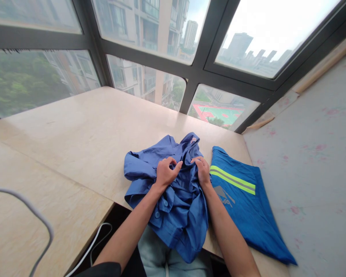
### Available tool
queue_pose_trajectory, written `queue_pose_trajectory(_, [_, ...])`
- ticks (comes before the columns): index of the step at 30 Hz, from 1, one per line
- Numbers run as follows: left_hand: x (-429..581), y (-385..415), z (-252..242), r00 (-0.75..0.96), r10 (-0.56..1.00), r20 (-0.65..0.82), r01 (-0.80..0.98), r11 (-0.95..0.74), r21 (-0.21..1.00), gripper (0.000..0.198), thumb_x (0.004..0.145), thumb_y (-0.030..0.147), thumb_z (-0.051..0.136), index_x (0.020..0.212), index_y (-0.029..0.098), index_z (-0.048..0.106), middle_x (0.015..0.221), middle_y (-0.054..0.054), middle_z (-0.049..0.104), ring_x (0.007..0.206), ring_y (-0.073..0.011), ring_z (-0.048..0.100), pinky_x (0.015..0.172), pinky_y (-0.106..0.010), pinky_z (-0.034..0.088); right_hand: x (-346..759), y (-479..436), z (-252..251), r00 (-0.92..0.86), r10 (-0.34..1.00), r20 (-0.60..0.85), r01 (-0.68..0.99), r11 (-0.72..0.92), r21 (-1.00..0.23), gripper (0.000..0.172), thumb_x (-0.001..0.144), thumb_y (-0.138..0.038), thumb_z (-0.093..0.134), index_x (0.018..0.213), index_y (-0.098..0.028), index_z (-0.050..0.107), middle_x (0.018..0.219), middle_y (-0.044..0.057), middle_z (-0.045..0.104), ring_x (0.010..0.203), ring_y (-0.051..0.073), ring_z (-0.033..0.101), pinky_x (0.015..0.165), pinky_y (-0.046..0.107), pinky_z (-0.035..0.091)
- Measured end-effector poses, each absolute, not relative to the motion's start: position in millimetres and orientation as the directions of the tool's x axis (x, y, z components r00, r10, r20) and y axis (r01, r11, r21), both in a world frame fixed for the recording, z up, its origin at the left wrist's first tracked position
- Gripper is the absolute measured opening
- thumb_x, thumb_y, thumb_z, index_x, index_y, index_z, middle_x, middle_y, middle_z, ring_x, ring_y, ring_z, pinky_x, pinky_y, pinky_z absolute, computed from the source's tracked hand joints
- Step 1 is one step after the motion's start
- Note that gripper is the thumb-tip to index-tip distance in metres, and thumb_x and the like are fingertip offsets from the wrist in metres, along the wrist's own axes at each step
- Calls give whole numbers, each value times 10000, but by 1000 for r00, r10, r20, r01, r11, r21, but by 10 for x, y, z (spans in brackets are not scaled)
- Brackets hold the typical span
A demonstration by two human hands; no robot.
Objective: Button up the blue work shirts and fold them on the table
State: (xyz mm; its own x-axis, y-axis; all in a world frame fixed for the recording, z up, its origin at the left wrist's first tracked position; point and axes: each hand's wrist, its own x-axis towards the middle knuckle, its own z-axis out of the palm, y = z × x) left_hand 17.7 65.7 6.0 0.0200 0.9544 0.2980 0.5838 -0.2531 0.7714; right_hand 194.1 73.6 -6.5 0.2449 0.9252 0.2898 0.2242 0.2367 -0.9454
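A crumpled blue button-up jacket (178,196) lies in front of me, its lower part hanging over the edge toward my lap. Its collar, with a small pale label, points to the window. My left hand (167,171) is on the front of the jacket, thumb and fingers curled in a pinch on the cloth. With bent fingers, my right hand (202,169) grips the fabric just below the collar. Buttons show on the cuff or flap beside my left forearm. Exactly which edge each set of fingertips holds is partly hidden.
To the right lies a folded blue garment (239,204) with a yellow-green reflective stripe, against the papered wall (311,173). The pale marbled ledge (75,134) runs up to dark-framed windows. A grey cable (31,209) arches at left, and a white cable (92,246) hangs in the gap.
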Motion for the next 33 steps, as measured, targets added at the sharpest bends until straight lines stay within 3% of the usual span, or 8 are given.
queue_pose_trajectory(2, [192,658,38,25,965,261,644,-215,734,223,828,393,643,936,200,619,783,-13,652,776,-192,613,801,-327,442,1979,770,-87,293,923,249,107,227,-968,226,815,-361,505,658,-221,590,703,6,635,719,184,569,736,313,473])
queue_pose_trajectory(6, [219,647,-28,70,967,243,790,-202,579,574,742,355,723,1256,178,540,1079,-120,664,1050,-299,592,900,-407,428,2036,808,-112,292,932,217,0,227,-974,270,819,-432,522,671,-210,562,699,3,598,671,159,541,650,284,464])
queue_pose_trajectory(9, [216,623,-69,76,965,251,844,-196,499,707,714,387,754,1338,170,505,1371,-199,539,1318,-377,427,1055,-491,333,2067,803,-95,250,947,201,-93,230,-969,294,826,-468,533,679,-213,527,681,-13,554,635,143,524,618,272,467])
queue_pose_trajectory(12, [177,605,-86,87,972,219,857,-186,481,646,764,336,713,1351,151,517,1429,-206,507,1378,-381,379,1100,-500,300,2080,787,-52,220,965,139,-251,194,-948,266,821,-442,561,693,-212,527,653,-30,524,580,124,507,589,264,475])
queue_pose_trajectory(17, [26,590,-55,115,975,190,816,-202,542,441,759,27,510,1110,210,702,1185,-92,709,1156,-274,616,996,-382,438,2074,773,-18,264,964,33,-443,152,-884,218,782,-425,633,778,-208,608,712,-16,617,614,140,592,652,300,540])
queue_pose_trajectory(26, [-341,685,-85,-163,947,277,527,-154,836,461,697,26,451,1002,218,739,1065,-40,754,1032,-221,683,996,-356,486,2151,828,-84,307,952,19,-562,198,-803,278,819,-469,627,981,-244,649,949,16,746,881,220,713,874,444,567])
queue_pose_trajectory(30, [-553,919,-62,-392,898,198,313,-73,947,238,691,100,552,821,194,727,902,-41,752,968,-234,682,984,-378,496,2193,788,-46,331,940,79,-531,255,-809,335,822,-497,634,1040,-243,641,1066,43,729,1004,223,694,922,441,549])
queue_pose_trajectory(33, [-792,1130,106,-638,769,52,85,3,996,43,652,134,649,689,155,656,614,4,643,714,-196,655,810,-374,558,2214,730,-24,316,946,79,-547,250,-799,343,840,-511,614,1063,-250,634,1135,57,703,1042,228,679,912,449,553])
